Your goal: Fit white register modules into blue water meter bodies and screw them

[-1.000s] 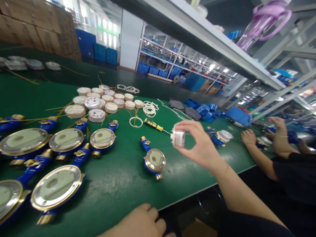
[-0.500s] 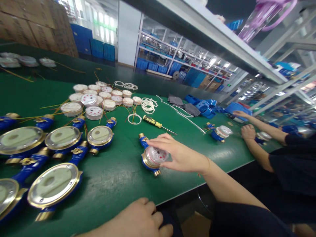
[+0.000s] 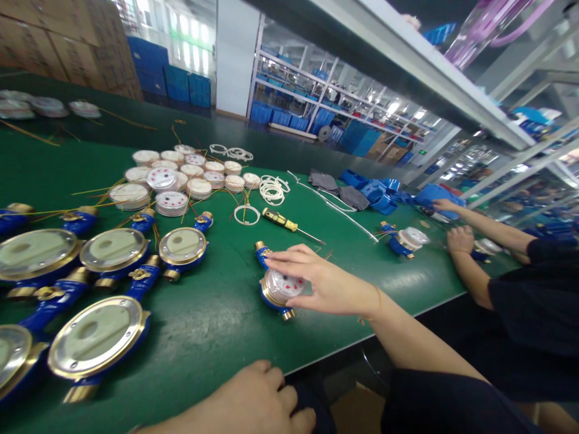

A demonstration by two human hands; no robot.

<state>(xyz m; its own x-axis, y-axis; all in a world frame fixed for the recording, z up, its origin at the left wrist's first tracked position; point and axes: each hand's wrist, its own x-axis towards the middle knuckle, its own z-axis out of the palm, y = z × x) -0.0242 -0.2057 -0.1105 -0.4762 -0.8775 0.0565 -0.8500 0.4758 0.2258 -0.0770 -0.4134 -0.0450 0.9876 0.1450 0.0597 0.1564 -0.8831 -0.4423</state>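
Here, the right hand (image 3: 323, 280) holds a clear-cased dial register (image 3: 279, 287) between thumb and fingers, on top of a blue-and-brass water meter body (image 3: 268, 298) on the green table (image 3: 217, 328). The left hand (image 3: 257, 398) is near the table's front edge, its fingers loosely curled; whether it grips anything, I cannot tell. Beyond the meter body lies a yellow-and-black screwdriver (image 3: 280, 219), with white plastic rings (image 3: 271, 198) farther back, near a group of round white units (image 3: 199, 188).

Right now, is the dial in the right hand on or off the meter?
On: the dial sits atop the meter, the right hand around it. Whether it's fully seated, I cannot tell.
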